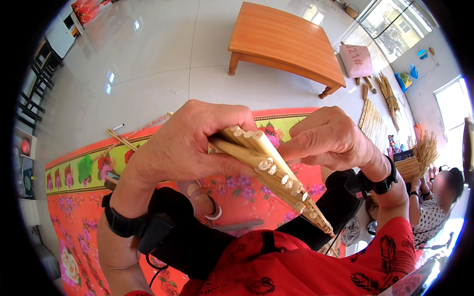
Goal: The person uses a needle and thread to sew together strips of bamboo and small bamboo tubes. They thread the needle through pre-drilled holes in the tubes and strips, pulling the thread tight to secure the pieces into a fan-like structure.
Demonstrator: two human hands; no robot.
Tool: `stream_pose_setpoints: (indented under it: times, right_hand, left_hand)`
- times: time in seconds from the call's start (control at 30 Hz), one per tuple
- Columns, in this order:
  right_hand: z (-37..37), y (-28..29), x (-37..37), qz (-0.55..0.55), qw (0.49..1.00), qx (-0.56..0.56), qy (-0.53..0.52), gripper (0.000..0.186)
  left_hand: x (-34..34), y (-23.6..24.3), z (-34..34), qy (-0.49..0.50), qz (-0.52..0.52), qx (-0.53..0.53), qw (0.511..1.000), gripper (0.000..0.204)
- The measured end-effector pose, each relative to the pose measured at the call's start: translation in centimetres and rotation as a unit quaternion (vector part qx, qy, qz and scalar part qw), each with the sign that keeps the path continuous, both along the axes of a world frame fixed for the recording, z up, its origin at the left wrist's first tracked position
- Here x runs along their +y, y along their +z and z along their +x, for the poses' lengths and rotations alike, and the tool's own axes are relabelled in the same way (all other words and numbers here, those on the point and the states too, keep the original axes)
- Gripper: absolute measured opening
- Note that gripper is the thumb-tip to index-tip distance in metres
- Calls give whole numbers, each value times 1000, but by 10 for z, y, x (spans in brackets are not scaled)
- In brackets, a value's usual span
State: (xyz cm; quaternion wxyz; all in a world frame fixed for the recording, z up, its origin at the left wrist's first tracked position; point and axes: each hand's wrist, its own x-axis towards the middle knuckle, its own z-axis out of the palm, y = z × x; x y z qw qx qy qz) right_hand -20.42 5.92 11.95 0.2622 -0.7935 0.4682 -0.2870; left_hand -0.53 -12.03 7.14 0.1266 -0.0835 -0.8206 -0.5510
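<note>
A row of pale, straw-coloured reed stalks (283, 178) with cut ends lies across the middle, slanting down to the right over my lap. My left hand (190, 140) is closed around its upper left part, the thumb along the near side and the fingers over the far side. Several stalk ends stick up beside the left fingers. My right hand (331, 138) is at the row's far right side, its fingers curled and pinched close against the stalks. Whatever lies between the right fingertips is hidden.
A red floral mat (69, 217) spreads under my legs, with loose stalks (122, 140) and a green piece (85, 168) on it. Ahead stands a low wooden table (286, 42). Reed bundles (388, 96) lie to the right, where another person (437, 212) sits near more stalks.
</note>
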Motion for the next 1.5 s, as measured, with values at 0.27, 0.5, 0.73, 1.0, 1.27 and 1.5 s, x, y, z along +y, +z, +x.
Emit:
stream_pose_setpoints:
  times: [0.27, 0.5, 0.73, 1.0, 1.27, 1.5]
  right_hand:
    - [6, -1, 0, 9, 999, -31, -2, 18]
    - [6, -7, 3, -13, 999, -21, 22, 16]
    - [-7, -23, 12, -91, 995, -10, 40, 16]
    - [-2, -49, 34, -28, 977, -112, -181, 12]
    - [22, -58, 9, -153, 978, -140, -32, 17]
    - [26, -69, 4, -151, 978, -147, 0, 23]
  left_hand:
    - [1, -1, 5, -1, -9, 8, 1000, 22]
    - [1, -6, 11, -7, -32, 13, 999, 19]
    - [2, -15, 25, -33, -21, 50, 998, 19]
    - [-5, -20, 37, -50, 72, 70, 994, 18]
    - [10, -26, 46, 3, 126, 60, 990, 19]
    - [8, -31, 43, 8, 136, 77, 988, 27]
